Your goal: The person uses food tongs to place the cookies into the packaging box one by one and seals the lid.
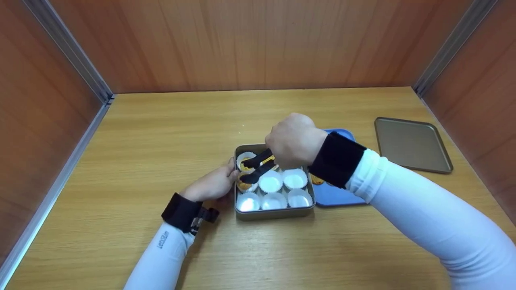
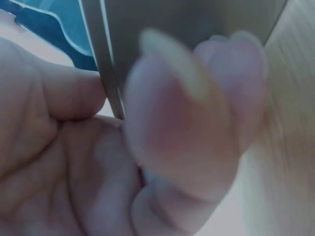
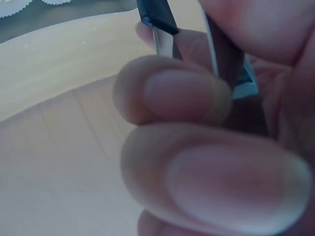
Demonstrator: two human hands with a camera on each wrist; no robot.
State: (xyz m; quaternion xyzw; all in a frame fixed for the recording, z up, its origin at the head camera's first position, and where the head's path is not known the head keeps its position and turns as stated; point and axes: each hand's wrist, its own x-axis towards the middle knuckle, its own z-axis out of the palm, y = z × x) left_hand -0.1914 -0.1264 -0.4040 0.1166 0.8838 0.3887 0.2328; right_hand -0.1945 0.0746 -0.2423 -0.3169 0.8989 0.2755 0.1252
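A rectangular metal tin stands in the middle of the table with rows of white paper cups inside. At its left side my left hand holds the wall, the thumb at the rim and the fingers bent against the outside, as the left wrist view shows. My right hand grips black-tipped tongs from above, over the tin's left columns. The tong tips stand apart over cups at the left; a golden-brown cookie sits in the lower of these. Whether the tips touch a cookie, I cannot tell.
A blue tray lies right of the tin, partly under my right wrist, with a cookie on it. Farther right is a flat bronze-coloured metal tray or lid. Wooden panels enclose the table at the back and sides.
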